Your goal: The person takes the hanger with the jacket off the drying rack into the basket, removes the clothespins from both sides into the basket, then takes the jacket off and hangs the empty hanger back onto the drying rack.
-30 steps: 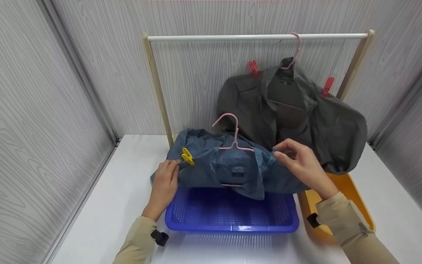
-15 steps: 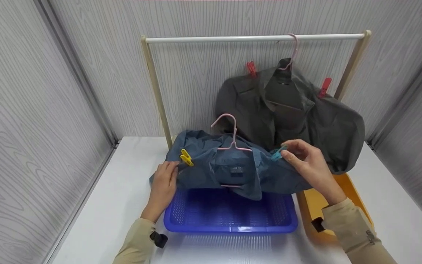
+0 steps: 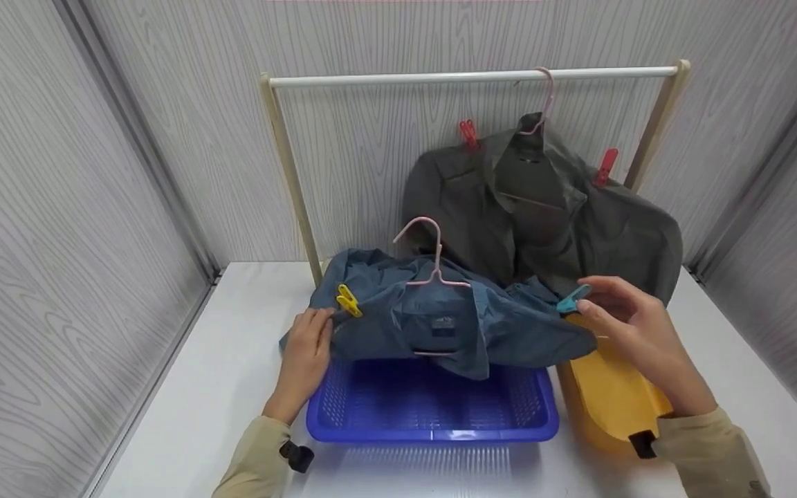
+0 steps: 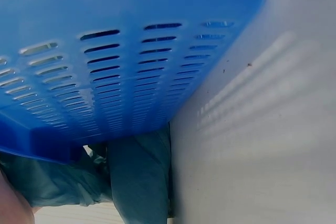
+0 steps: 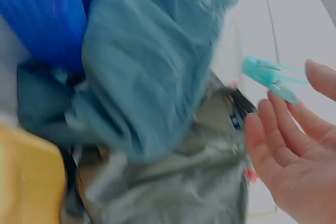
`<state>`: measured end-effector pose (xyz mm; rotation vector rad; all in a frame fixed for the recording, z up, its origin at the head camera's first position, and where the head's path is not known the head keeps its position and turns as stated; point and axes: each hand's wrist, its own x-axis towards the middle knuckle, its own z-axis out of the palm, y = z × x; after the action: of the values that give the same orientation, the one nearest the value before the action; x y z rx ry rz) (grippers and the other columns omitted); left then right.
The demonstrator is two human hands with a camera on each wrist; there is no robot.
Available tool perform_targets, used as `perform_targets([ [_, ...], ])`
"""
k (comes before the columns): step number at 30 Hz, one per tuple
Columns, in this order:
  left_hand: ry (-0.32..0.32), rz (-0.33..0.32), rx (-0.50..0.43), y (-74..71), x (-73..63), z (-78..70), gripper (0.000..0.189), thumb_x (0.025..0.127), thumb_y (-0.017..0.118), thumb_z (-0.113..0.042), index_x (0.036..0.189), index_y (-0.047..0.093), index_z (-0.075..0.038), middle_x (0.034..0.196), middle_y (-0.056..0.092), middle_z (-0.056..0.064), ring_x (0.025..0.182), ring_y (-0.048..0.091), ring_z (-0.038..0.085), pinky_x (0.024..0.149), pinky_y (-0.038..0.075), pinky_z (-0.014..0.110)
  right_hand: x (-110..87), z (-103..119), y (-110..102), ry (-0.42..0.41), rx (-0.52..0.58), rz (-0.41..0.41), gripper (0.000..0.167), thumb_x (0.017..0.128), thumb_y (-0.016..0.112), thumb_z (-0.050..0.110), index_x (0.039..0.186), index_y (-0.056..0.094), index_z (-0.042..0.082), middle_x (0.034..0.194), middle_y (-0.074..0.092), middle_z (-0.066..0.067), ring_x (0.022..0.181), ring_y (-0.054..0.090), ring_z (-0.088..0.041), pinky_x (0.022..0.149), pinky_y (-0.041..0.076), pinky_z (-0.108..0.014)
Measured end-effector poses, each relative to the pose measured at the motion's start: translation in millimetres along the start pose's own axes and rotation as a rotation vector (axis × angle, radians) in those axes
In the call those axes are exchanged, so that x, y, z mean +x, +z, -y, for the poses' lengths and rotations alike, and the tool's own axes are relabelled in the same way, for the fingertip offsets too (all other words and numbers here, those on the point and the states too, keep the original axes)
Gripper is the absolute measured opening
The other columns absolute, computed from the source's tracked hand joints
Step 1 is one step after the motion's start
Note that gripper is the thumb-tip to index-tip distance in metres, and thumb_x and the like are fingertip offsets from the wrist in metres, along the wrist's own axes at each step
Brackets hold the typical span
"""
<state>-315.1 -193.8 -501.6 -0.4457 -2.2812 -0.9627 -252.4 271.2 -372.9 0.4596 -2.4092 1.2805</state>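
A blue shirt [image 3: 371, 335] on a pink hanger [image 3: 438, 252] lies bunched over the back part of a blue plastic basket [image 3: 433, 435]. A yellow clothespin [image 3: 348, 301] is clipped on its left shoulder. Just beside that peg, my left hand [image 3: 305, 356] grips the cloth at the shoulder, its thumb hidden; only a bit of this hand shows at the left wrist view's lower left corner. My right hand [image 3: 637, 335] pinches a teal clothespin [image 3: 573, 299] between thumb and fingers, to the right of the shirt. In the right wrist view the teal clothespin [image 5: 270, 78] is apart from the cloth.
Behind stands a rack with a white rail [image 3: 398, 80]. A dark grey garment [image 3: 461, 194] hangs there on another pink hanger [image 3: 548, 97], with red clothespins [image 3: 607, 167] on its shoulders. A yellow bin [image 3: 606, 387] stands right of the basket.
My right hand has drawn the teal clothespin off the shirt's right shoulder and moved right toward the yellow bin. The left hand stays at the left shoulder.
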Motion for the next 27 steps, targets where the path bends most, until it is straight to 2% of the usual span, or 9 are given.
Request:
perform_targets([
  [4,0.018,-0.016,0.001,0.9,-0.5,1.5,0.017,0.104,0.05,-0.011,0.113,0.064,-0.007,0.099,0.058,0.003,0.094,0.052,0.02,0.08,0.043,0.039,-10.2,-3.7,-17.0,-0.006,-0.106,-0.004,0.03,0.096,0.066,0.02,0.125,0.064,0.012,0.102,0.066,-0.003,0.09,0.059,-0.009,0.077,0.046,-0.012],
  [12,-0.003,-0.005,-0.005,0.3,-1.3,1.1,0.018,0.104,0.049,-0.013,0.114,0.064,-0.008,0.101,0.057,0.003,0.098,0.052,0.02,0.082,0.043,0.04,-31.8,-32.7,-35.5,-0.013,-0.166,-0.023,0.033,0.095,0.068,0.012,0.126,0.063,0.005,0.104,0.067,-0.01,0.092,0.058,0.001,0.076,0.045,-0.009],
  [20,0.006,0.0,-0.011,1.0,-1.7,0.6,0.018,0.104,0.049,-0.012,0.114,0.063,-0.008,0.101,0.057,0.003,0.098,0.052,0.02,0.082,0.043,0.04,-56.7,-63.6,-42.9,0.091,-0.235,-0.002,0.034,0.095,0.068,0.017,0.127,0.062,0.005,0.11,0.067,-0.013,0.092,0.053,0.011,0.073,0.045,-0.008],
  [27,0.01,-0.008,-0.016,0.7,-1.5,1.3,0.018,0.104,0.049,-0.011,0.114,0.063,-0.007,0.1,0.056,0.003,0.096,0.051,0.02,0.081,0.043,0.039,-63.8,-74.0,-46.8,0.154,-0.258,0.015,0.037,0.096,0.067,0.021,0.128,0.06,0.004,0.111,0.067,-0.016,0.091,0.05,0.014,0.071,0.045,-0.008],
])
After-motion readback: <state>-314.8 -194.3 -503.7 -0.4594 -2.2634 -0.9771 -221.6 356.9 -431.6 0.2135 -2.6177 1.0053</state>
